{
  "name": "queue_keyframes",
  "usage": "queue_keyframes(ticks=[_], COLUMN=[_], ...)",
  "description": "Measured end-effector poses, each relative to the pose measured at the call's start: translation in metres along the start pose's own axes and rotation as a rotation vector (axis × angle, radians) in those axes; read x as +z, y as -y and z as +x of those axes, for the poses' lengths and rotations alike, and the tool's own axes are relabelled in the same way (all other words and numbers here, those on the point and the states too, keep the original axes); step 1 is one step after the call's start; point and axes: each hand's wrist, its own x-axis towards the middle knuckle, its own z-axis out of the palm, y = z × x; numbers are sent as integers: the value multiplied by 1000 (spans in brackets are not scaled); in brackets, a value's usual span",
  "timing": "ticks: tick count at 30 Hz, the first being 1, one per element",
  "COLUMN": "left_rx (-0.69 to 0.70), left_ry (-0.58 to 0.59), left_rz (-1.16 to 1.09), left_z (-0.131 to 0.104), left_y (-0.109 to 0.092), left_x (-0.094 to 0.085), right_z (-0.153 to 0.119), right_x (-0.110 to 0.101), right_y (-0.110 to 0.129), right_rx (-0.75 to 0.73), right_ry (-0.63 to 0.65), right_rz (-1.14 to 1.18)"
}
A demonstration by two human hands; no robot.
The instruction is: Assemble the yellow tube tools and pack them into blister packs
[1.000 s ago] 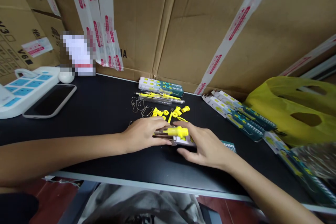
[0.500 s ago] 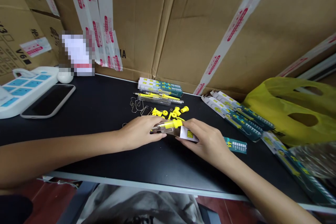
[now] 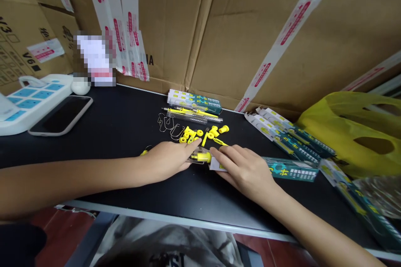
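Note:
My right hand (image 3: 250, 171) is closed around a teal and white spring-scale box (image 3: 293, 170), which lies lengthwise pointing right. At the box's white left end, a clear plastic tray (image 3: 194, 153) with a yellow plug-like part (image 3: 204, 157) in it sticks out. My left hand (image 3: 171, 159) is closed on that tray, its fingertips near the box opening; the tray's far end is hidden under the hand. Just beyond my hands lie loose yellow plastic parts (image 3: 214, 129) and bent metal wire hooks (image 3: 178, 132).
Behind the parts are clear tubes with yellow strips (image 3: 200, 113) and stacked boxes (image 3: 194, 99). More boxes (image 3: 282, 135) lie at right, beside a yellow plastic bag (image 3: 354, 133). A phone (image 3: 61, 116) and a power strip (image 3: 34, 102) occupy the left. Cardboard (image 3: 250, 29) walls the back.
The box has tipped down flatter and shifted right, showing more of its teal side. Less of the tray and its contents shows between my hands. The view has shifted slightly.

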Motion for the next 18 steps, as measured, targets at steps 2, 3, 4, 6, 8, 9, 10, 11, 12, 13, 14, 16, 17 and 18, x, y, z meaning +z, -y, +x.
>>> queue_keyframes(ticks=[2, 3, 4, 6, 8, 9, 10, 11, 12, 13, 14, 16, 17, 18], left_rx=[-3, -1, 5, 16, 19, 17, 17, 18, 23, 27, 30, 36, 35, 33], left_ry=[21, 36, 50, 76, 90, 93, 101, 109, 116, 121, 124, 122, 116, 112], left_rz=[40, 56, 70, 88, 79, 65, 45, 17, -19, -64, -116, -235, -285, -326], left_z=[0, -1, -1, -1, -2, -2, -2, -3, -3, -3, -4, -5, -5, -4], left_y=[-4, -6, -8, -11, -14, -15, -15, -16, -17, -18, -19, -19, -18, -17], left_x=[-1, -2, -2, -3, -2, -2, -2, -1, -1, 0, 0, 0, 0, 0], right_z=[2, 3, 4, 6, 8, 8, 9, 9, 10, 10, 11, 12, 12, 11], right_x=[1, 1, 1, 0, -2, -2, -3, -3, -3, -3, -3, -3, -2, -1], right_y=[3, 4, 5, 8, 11, 13, 15, 18, 20, 23, 25, 27, 27, 26], right_rx=[-20, -28, -33, -37, -46, -56, -70, -87, -105, -122, -137, -157, -161, -161], right_ry=[-8, -17, -26, -40, -50, -56, -65, -75, -87, -97, -105, -111, -107, -103], right_rz=[-33, -39, -39, -33, -29, -30, -29, -29, -31, -36, -44, -63, -73, -82])
